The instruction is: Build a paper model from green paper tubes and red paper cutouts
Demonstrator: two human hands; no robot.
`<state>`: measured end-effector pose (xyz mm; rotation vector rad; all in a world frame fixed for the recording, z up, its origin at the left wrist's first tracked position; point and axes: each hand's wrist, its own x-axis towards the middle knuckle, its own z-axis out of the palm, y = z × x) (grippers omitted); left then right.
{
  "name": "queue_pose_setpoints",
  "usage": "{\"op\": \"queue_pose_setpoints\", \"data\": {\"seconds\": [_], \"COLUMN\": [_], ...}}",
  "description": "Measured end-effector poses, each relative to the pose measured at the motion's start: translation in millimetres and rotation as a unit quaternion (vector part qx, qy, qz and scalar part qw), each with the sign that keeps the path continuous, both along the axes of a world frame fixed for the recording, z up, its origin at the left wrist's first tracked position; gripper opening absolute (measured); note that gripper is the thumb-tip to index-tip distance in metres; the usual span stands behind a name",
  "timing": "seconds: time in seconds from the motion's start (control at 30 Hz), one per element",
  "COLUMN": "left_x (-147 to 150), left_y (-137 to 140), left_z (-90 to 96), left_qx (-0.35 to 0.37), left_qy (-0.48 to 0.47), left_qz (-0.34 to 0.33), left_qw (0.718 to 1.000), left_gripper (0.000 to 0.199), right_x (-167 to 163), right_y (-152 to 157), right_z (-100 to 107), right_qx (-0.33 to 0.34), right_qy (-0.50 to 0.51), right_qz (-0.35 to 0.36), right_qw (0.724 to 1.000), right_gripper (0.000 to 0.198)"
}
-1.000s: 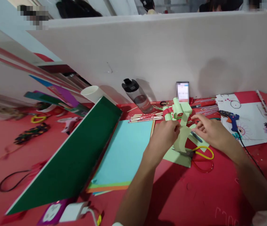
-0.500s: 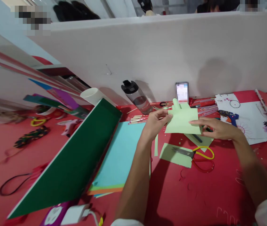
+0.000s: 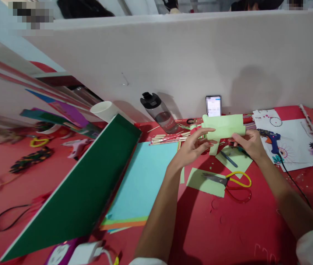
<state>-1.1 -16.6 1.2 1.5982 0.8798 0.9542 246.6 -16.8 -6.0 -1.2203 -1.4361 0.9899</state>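
A pale green sheet of paper (image 3: 225, 125) is held up off the table, its right end pinched between the thumb and fingers of my right hand (image 3: 252, 144). My left hand (image 3: 193, 147) is at the paper's lower left, fingers apart, the index finger lying over its edge; whether it bears on the paper I cannot tell. Beneath the hands is another green piece (image 3: 239, 154) with a dark pen-like stick (image 3: 229, 159) on it. Nearer to me, scissors (image 3: 222, 180) with one yellow and one red handle rest on a green paper piece (image 3: 200, 184).
A phone (image 3: 213, 105) leans on the white partition (image 3: 189, 66). A water bottle (image 3: 160, 114), thin wooden sticks (image 3: 167, 138), coloured sheets (image 3: 148, 173) and a tilted green board (image 3: 76, 191) are on the left. At right, a blue glue gun (image 3: 274, 140) lies on decorated white paper (image 3: 297, 136).
The green paper has moved up and right and now looks narrower. My left hand has loosened and spread its fingers. My right hand has shifted from a pointing finger to a pinch on the paper.
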Motion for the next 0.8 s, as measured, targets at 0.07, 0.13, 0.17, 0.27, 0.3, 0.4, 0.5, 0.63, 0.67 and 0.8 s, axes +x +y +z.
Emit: {"op": "queue_pose_setpoints", "data": {"seconds": [0.07, 0.13, 0.17, 0.27, 0.3, 0.4, 0.5, 0.63, 0.67, 0.8], "left_x": [3, 7, 8, 10, 9, 8, 8, 14, 15, 21], "left_y": [0, 1, 1, 3, 4, 4, 4, 5, 5, 3], "left_z": [-1.2, -2.7, -3.4, -4.1, -3.8, -2.8, -3.6, -7.2, -7.8, -8.0], "left_qx": [-0.013, -0.015, -0.012, 0.010, 0.019, 0.039, 0.037, 0.026, 0.024, -0.004], "left_qy": [-0.009, -0.020, -0.023, -0.012, 0.000, 0.032, 0.035, -0.030, -0.047, -0.054], "left_qz": [0.010, 0.047, 0.066, 0.106, 0.112, 0.119, 0.118, 0.146, 0.150, 0.125], "left_qw": [1.000, 0.999, 0.997, 0.994, 0.994, 0.992, 0.992, 0.988, 0.987, 0.991], "left_gripper": [0.038, 0.033, 0.032, 0.034, 0.033, 0.031, 0.028, 0.035, 0.042, 0.076], "right_x": [-2, -3, -4, -3, -3, -3, -4, -5, -5, -6], "right_y": [-1, -2, -2, -1, 0, 2, 4, 4, 4, 4], "right_z": [0, 0, 0, 0, 1, 0, -1, -2, -2, -2], "right_qx": [0.009, 0.013, 0.012, 0.009, 0.009, 0.007, 0.003, 0.002, 0.005, 0.013], "right_qy": [-0.003, -0.003, 0.001, 0.018, 0.024, 0.033, 0.042, 0.055, 0.054, 0.039], "right_qz": [0.004, 0.016, 0.025, 0.045, 0.045, 0.025, 0.006, 0.007, 0.010, 0.029], "right_qw": [1.000, 1.000, 1.000, 0.999, 0.999, 0.999, 0.999, 0.998, 0.998, 0.999], "right_gripper": [0.035, 0.032, 0.030, 0.033, 0.035, 0.035, 0.030, 0.030, 0.030, 0.031]}}
